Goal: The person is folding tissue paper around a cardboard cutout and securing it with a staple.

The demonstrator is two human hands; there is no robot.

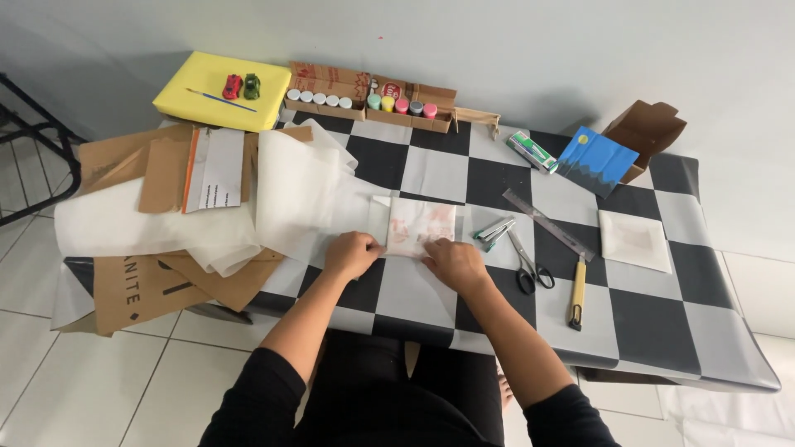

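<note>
Two hands, left hand (351,252), right hand (451,261), pinching wrapped square (421,225) between.

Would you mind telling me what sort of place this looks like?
Probably a home craft table: paint pots in cardboard boxes, scissors, a ruler and a small painting lie on a checkered tablecloth over a tiled floor.

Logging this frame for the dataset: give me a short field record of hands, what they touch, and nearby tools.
surface: checkered table
left hand: on the left edge of the square sheet
right hand: on the sheet's lower right part
sheet: flat, whitish with reddish marks
right of sheet: stapler, scissors, ruler, cutter
left of sheet: white paper, cardboard pieces
far edge: paint pots in boxes, yellow block with two toy cars
</note>
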